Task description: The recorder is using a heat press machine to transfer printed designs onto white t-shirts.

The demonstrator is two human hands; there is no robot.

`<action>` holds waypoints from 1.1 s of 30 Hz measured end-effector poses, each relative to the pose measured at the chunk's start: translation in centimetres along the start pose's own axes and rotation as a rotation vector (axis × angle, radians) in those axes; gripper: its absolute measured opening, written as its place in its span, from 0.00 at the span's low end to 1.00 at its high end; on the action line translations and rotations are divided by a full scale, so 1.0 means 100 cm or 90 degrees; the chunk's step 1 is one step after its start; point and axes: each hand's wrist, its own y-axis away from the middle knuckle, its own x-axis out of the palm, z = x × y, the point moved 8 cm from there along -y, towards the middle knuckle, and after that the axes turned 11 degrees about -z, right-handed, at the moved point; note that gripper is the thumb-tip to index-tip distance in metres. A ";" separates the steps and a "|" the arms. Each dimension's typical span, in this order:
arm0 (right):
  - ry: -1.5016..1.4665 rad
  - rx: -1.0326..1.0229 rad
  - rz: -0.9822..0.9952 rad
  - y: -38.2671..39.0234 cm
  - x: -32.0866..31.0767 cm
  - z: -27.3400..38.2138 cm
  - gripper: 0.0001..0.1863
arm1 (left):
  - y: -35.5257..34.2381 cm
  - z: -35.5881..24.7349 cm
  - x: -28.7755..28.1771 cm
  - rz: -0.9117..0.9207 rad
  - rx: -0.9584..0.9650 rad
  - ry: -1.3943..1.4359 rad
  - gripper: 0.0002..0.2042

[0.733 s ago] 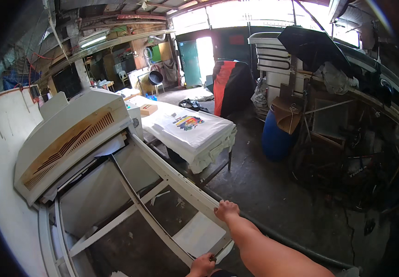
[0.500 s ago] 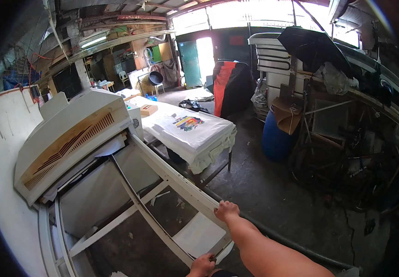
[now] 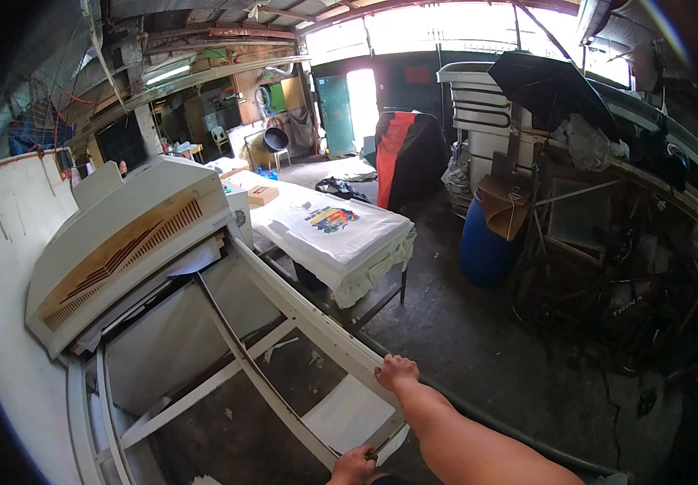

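Machine frame (image 3: pixel 328 330), off-white metal, fills lower left and centre, running from the vented machine housing (image 3: pixel 126 242) to the person at the bottom edge. Right hand (image 3: pixel 398 372) has fingers curled over the frame's right rail, while left hand (image 3: pixel 354 466) is bent at the near end by a small dark piece (image 3: pixel 372 455), can't tell if pinching it. White sheet (image 3: pixel 349 415) lies below between the bars, table with printed white cloth (image 3: pixel 361 234) stands beyond the right rail.
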 end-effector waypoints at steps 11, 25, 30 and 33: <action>-0.007 0.000 0.007 -0.003 0.004 -0.003 0.27 | -0.003 0.011 0.006 -0.016 -0.063 0.049 0.17; -0.012 0.000 -0.001 -0.001 0.001 -0.002 0.26 | -0.006 0.014 0.008 -0.017 -0.052 0.026 0.16; -0.011 0.006 -0.010 -0.003 0.003 -0.004 0.25 | -0.005 0.011 0.007 -0.024 -0.052 0.031 0.17; -0.006 0.004 -0.008 -0.002 0.002 -0.002 0.25 | -0.006 0.013 0.006 -0.033 -0.051 0.033 0.16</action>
